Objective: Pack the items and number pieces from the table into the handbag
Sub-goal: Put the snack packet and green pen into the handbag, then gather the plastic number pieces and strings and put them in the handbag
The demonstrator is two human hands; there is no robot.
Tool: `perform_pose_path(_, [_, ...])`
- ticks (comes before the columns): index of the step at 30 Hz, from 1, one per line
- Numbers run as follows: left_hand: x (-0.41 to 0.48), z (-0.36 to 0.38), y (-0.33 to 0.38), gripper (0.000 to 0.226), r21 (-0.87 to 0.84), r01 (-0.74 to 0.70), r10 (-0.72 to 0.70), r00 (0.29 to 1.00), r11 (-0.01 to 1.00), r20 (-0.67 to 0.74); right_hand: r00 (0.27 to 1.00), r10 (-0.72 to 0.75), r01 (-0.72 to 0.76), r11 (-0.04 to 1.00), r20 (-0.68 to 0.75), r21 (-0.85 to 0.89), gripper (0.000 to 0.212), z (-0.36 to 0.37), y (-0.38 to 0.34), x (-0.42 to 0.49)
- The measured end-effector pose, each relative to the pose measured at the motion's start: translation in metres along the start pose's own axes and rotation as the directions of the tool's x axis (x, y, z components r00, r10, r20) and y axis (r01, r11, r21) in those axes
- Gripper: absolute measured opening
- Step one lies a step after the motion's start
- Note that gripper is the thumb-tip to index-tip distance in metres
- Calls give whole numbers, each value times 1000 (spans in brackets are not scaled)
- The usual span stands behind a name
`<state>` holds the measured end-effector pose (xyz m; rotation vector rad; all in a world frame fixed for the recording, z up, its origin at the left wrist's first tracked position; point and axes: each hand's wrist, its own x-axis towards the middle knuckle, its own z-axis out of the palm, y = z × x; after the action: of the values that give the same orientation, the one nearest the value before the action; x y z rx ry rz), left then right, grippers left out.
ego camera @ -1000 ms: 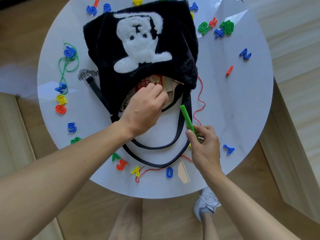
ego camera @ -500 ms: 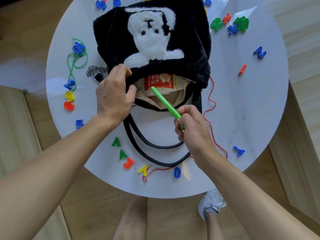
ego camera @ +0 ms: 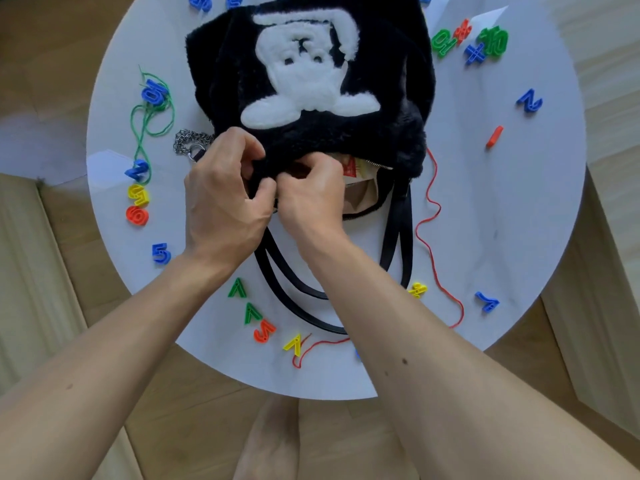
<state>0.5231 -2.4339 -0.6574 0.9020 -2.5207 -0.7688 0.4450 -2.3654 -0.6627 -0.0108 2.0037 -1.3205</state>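
A black furry handbag point(ego camera: 391, 98) with a white bear patch lies on the round white table point(ego camera: 502, 209), its mouth facing me. My left hand point(ego camera: 221, 195) pinches the bag's near rim at the left of the opening. My right hand point(ego camera: 311, 199) is at the opening, fingers curled against the rim; the green pen is out of sight. A red packet point(ego camera: 349, 167) and beige lining show inside. Coloured number pieces lie around the bag: a blue 5 point(ego camera: 161, 252), an orange 5 point(ego camera: 264, 330), a blue 2 point(ego camera: 529, 100).
Black straps point(ego camera: 398, 244) loop toward me under my arms. A red string point(ego camera: 433, 216) trails right of the bag, a green string point(ego camera: 149, 123) and a chain point(ego camera: 188, 142) lie left. More pieces cluster at the back right point(ego camera: 491, 41). The table edge is close to my legs.
My right hand carried the green pen up into the bag's mouth and the pen is no longer visible. My left hand shifted to the rim beside it.
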Motion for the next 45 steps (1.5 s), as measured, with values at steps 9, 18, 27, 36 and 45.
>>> perform_pose_path(9, [-15, 4, -12, 21, -14, 19, -18, 999, 1000, 46, 934, -146, 225, 949, 325, -221, 23, -13, 18, -9])
perform_pose_path(18, [-35, 17, -9, 16, -6, 30, -29, 990, 1000, 140, 967, -201, 244, 901, 155, -358, 35, -106, 84, -76])
perform_pose_path(27, [-186, 38, 20, 12, 91, 250, -266, 914, 964, 305, 958, -2, 225, 629, 288, -744, 22, -173, 155, -99])
perform_pose_path(36, [-254, 64, 22, 64, 243, 504, -559, 765, 829, 320, 930, -107, 367, 341, 352, -865, 40, -122, 194, -123])
perform_pose_path(45, [-263, 67, 13, 10, 297, 325, -409, 866, 898, 288, 869, -198, 494, 310, 453, -812, 21, -127, 197, -106])
